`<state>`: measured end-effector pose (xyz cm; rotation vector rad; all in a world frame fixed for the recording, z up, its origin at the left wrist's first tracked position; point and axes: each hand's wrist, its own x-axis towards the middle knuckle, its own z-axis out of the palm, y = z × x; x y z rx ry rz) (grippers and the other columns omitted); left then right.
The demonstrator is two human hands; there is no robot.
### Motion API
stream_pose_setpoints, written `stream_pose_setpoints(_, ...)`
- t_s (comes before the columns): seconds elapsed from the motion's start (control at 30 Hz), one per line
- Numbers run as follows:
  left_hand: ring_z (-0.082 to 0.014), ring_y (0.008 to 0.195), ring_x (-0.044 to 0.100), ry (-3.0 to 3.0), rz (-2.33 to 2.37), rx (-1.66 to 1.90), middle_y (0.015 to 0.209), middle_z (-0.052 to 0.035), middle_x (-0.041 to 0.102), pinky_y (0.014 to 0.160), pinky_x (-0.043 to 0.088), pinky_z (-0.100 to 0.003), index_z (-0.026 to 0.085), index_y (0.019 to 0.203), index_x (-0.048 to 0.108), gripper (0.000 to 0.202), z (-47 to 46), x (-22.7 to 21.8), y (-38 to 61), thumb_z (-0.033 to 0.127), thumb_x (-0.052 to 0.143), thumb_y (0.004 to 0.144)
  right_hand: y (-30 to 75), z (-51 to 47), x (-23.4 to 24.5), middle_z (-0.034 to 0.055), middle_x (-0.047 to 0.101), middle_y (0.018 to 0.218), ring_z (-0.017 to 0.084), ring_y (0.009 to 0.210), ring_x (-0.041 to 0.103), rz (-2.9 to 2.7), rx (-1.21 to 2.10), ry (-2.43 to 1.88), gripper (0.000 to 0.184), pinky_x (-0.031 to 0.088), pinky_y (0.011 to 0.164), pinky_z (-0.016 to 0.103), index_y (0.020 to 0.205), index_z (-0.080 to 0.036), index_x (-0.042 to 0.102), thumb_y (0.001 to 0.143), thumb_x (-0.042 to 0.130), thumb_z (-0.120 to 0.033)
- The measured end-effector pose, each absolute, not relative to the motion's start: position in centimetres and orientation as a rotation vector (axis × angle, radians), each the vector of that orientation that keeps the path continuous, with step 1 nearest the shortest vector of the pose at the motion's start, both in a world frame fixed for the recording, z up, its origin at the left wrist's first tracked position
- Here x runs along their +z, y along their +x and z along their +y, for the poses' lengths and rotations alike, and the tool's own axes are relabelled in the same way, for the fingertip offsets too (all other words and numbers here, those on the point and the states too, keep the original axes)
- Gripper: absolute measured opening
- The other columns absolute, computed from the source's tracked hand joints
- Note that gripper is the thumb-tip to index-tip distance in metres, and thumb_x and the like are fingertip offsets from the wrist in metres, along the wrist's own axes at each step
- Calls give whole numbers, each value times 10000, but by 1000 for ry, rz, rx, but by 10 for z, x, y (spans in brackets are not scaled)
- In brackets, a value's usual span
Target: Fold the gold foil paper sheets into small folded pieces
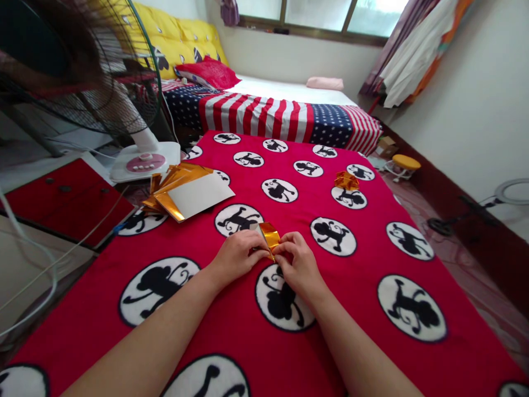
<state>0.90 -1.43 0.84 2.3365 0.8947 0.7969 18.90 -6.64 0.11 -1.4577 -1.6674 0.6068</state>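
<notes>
Between my two hands is a small piece of gold foil paper point(270, 235), partly folded, with a pale back showing at its left end. My left hand point(242, 251) has its fingers closed on the paper's left side, thumb pointing toward the near edge. Opposite it, my right hand point(298, 262) pinches the right edge with thumb and fingers. Part of the paper is hidden under my fingers. To the left lies a fanned stack of gold paper sheets point(176, 179), the top one pale side up point(202, 196). A folded gold paper piece point(346, 181) sits at the far right.
A red cloth with monkey prints point(285, 212) covers the surface under my hands. A fan point(144, 157) stands at the left, with cables beside it. Beyond is a bed with a striped, starred cover point(264, 118). A yellow-topped stool point(406, 161) stands on the floor at right.
</notes>
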Motion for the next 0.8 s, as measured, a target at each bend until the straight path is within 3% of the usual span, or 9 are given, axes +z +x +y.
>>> stream_pose_setpoints(0.47, -138, 700, 596, 2201, 1086, 795, 765, 2, 671, 649, 445, -251, 171, 784, 638, 85, -15, 8, 17, 127, 704, 752, 187, -68, 4, 56, 550, 964, 196, 938, 570, -1663, 615, -1504, 120, 496, 879, 358, 765, -189, 689, 757, 654, -74)
stream_pose_setpoints(0.8, -145, 730, 593, 2221, 1032, 835, 761, -10, 660, 700, 466, -274, 176, 737, 673, 81, -15, 7, 17, 108, 673, 781, 187, -68, 4, 57, 552, 961, 201, 934, 571, -1669, 601, -1509, 130, 503, 872, 363, 762, -196, 689, 756, 649, -73)
